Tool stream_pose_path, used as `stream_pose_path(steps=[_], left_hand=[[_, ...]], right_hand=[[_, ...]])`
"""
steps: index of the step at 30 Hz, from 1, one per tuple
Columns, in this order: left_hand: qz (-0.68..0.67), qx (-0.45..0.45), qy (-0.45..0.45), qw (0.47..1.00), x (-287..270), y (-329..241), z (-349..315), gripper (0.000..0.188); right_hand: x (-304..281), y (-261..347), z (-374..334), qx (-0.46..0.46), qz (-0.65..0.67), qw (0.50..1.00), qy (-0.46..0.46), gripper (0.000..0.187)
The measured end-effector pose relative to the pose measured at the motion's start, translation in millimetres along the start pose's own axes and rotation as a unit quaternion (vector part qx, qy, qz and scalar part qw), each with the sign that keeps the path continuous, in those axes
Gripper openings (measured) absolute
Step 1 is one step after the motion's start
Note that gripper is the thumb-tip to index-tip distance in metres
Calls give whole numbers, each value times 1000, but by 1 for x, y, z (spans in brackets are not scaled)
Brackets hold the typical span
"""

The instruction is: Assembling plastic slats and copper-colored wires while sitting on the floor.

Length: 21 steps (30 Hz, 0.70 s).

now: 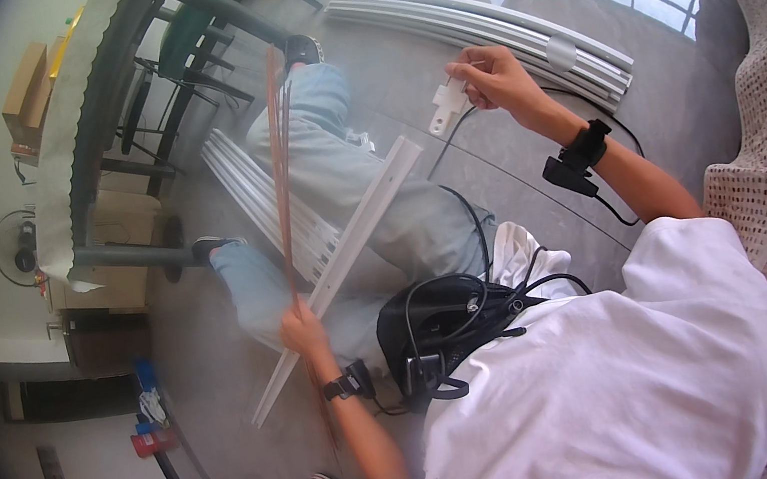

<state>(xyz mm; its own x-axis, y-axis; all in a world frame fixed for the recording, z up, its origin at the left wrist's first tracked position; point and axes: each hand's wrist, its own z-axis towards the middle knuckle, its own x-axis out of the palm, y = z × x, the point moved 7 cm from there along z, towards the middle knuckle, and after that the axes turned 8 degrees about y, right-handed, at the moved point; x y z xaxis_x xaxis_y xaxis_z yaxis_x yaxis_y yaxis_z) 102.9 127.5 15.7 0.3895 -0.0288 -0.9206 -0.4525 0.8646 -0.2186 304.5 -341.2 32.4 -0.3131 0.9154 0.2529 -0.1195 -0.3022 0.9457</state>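
Observation:
My left hand [303, 332] is closed around several long, thin brown rods [283, 185] that stand nearly upright. A white channel-shaped rail [355, 219] runs slantwise past the same hand and over my legs; whether the fingers grip it too, I cannot tell. Out to the right, my right hand [492, 84] pinches a small white plastic bracket [449, 109] with holes in its lower end. The bracket is held above the floor, apart from the rail.
White rails [480, 30] lie bundled on the grey floor beyond my right hand. More white strips [260, 199] rest beside my legs. A black pouch with cables [440, 332] sits at my waist. A table [137, 250] stands left, a knitted cover [754, 147] hangs right.

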Motion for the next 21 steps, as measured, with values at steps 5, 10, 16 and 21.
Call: stream_pose_path(steps=[5,10,16,21], left_hand=[[-6,7,-4,1000,-2,-4,-1,43],[-17,6,-7,1000,-5,-7,-3,41],[-11,7,-5,1000,-7,-11,-3,41],[-17,16,-15,1000,-10,-15,-5,42]], right_hand=[[16,-4,0,-55,-19,998,-20,28],[14,-1,-1,-92,-84,992,-6,28],[18,7,-4,-98,-109,989,9,28],[24,24,-10,-150,-136,979,-17,29]])
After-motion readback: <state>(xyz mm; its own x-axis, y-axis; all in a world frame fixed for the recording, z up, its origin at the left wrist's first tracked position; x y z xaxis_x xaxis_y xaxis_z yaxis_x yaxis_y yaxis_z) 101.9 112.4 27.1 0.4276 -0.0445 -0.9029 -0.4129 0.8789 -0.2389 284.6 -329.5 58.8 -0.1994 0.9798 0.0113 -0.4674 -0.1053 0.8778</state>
